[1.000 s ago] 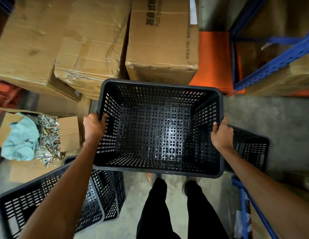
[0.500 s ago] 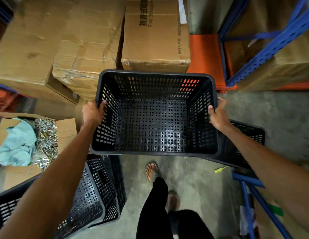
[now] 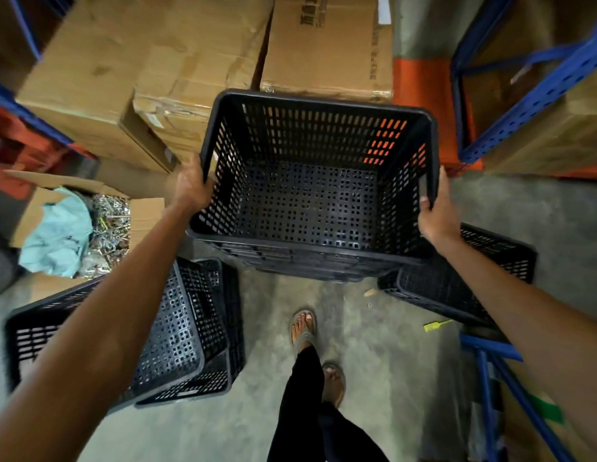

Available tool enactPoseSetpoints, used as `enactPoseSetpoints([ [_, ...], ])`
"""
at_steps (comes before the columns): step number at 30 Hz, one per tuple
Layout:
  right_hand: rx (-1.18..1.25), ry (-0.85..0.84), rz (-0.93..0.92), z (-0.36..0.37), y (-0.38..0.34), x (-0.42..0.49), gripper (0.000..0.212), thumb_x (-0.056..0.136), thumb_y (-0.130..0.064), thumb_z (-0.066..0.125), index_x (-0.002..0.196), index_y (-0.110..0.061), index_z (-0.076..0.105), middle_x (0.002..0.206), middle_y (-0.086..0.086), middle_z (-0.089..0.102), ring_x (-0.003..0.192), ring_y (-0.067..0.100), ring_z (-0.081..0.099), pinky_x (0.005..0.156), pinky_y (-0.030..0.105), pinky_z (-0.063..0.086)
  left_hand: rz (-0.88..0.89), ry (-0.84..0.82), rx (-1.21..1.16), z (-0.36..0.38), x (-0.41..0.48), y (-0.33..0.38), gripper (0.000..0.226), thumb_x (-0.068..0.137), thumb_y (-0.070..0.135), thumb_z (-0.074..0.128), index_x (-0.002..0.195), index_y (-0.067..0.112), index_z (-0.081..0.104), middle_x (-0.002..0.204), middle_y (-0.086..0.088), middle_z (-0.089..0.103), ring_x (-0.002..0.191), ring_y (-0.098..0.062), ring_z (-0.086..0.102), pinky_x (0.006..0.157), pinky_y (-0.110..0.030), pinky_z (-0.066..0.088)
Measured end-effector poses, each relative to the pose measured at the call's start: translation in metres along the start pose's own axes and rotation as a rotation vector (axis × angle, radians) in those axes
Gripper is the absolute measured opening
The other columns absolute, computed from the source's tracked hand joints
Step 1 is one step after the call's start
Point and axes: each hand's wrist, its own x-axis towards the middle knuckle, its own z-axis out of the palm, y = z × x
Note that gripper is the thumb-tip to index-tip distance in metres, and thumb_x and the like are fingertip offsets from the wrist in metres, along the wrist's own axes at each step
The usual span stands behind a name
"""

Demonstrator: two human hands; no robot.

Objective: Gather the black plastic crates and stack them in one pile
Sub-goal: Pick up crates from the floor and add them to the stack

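Farther out front, black crate (image 3: pixel 310 201) tilted

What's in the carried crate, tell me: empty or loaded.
Empty. The carried crate shows only its bare perforated floor, nothing inside.

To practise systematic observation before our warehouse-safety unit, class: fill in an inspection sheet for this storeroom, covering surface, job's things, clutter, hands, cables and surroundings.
Surface: concrete floor, bare and scuffed.
Job's things: held crate, black, empty, off the floor; left crates, seemingly two nested, on the floor; right crate on the floor, partly behind the right forearm.
Clutter: open carton holding a teal cloth and metal hardware; yellow tag on the floor.
Hands: left hand grips the held crate's left rim; right hand grips its right rim.
Cables: nothing seen.
Surroundings: cardboard cartons ahead; blue racks at right.
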Motion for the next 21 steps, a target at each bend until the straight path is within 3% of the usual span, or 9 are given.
enactPoseSetpoints([
  [2, -0.024, 0.009, 0.005, -0.001, 0.001, 0.003, 0.067, 0.1, -0.03, 0.039, 0.151, -0.046, -0.003, 0.107, 0.018, 0.065, 0.102, 0.043, 0.059, 0.087, 0.048, 0.048, -0.002, 0.038, 0.004, 0.003, -0.003, 0.006, 0.04, 0.095, 0.02, 0.048, 0.129, 0.005, 0.033, 0.112, -0.03, 0.061, 0.104, -0.049, 0.06, 0.082, -0.05, 0.05],
  [4, -0.031, 0.007, 0.011, -0.001, 0.001, 0.009, 0.067, 0.101, -0.029, 0.037, 0.15, -0.047, -0.004, 0.089, 0.017, 0.06, 0.095, 0.041, 0.057, 0.083, 0.046, 0.047, -0.025, 0.051, 0.034, 0.005, 0.0, 0.011, 0.044, 0.095, 0.018, 0.048, 0.133, 0.003, 0.032, 0.115, -0.032, 0.059, 0.107, -0.05, 0.058, 0.087, -0.05, 0.049],
  [8, -0.035, 0.008, 0.002, -0.006, -0.002, 0.017, 0.066, 0.101, -0.028, 0.036, 0.151, -0.046, -0.004, 0.086, 0.016, 0.052, 0.079, 0.031, 0.049, 0.081, 0.043, 0.047, -0.06, 0.048, 0.051, 0.002, 0.004, 0.02, 0.044, 0.096, 0.019, 0.047, 0.134, 0.006, 0.031, 0.12, -0.032, 0.056, 0.111, -0.049, 0.056, 0.092, -0.049, 0.049],
  [10, -0.052, 0.013, -0.01, -0.006, -0.005, 0.017, 0.066, 0.101, -0.026, 0.037, 0.152, -0.044, -0.002, 0.081, 0.011, 0.049, 0.082, 0.029, 0.045, 0.08, 0.042, 0.046, -0.067, 0.033, 0.036, 0.001, 0.006, 0.022, 0.044, 0.096, 0.019, 0.047, 0.135, 0.009, 0.032, 0.123, -0.029, 0.056, 0.114, -0.045, 0.056, 0.095, -0.048, 0.05],
  [12, -0.052, 0.027, -0.007, -0.007, -0.01, 0.014, 0.065, 0.101, -0.024, 0.038, 0.153, -0.041, 0.002, 0.071, 0.007, 0.046, 0.086, 0.032, 0.048, 0.081, 0.044, 0.046, -0.049, 0.045, 0.016, -0.003, 0.007, 0.023, 0.041, 0.094, 0.016, 0.048, 0.132, 0.007, 0.036, 0.122, -0.027, 0.058, 0.113, -0.043, 0.058, 0.094, -0.047, 0.051],
  [15, -0.045, 0.056, 0.004, -0.008, -0.015, 0.01, 0.065, 0.1, -0.023, 0.04, 0.154, -0.039, 0.006, 0.075, 0.011, 0.049, 0.089, 0.036, 0.053, 0.081, 0.047, 0.048, -0.009, 0.059, -0.028, -0.008, 0.01, 0.023, 0.038, 0.092, 0.013, 0.049, 0.128, 0.006, 0.041, 0.119, -0.024, 0.061, 0.109, -0.041, 0.06, 0.092, -0.048, 0.053],
  [21, -0.086, 0.095, -0.003, -0.006, -0.015, 0.008, 0.064, 0.1, -0.025, 0.041, 0.154, -0.036, 0.009, 0.062, 0.01, 0.05, 0.069, 0.031, 0.051, 0.067, 0.04, 0.044, 0.005, 0.088, -0.005, -0.012, 0.011, 0.025, 0.038, 0.093, 0.016, 0.05, 0.129, 0.005, 0.044, 0.116, -0.023, 0.061, 0.106, -0.039, 0.06, 0.09, -0.042, 0.051],
])
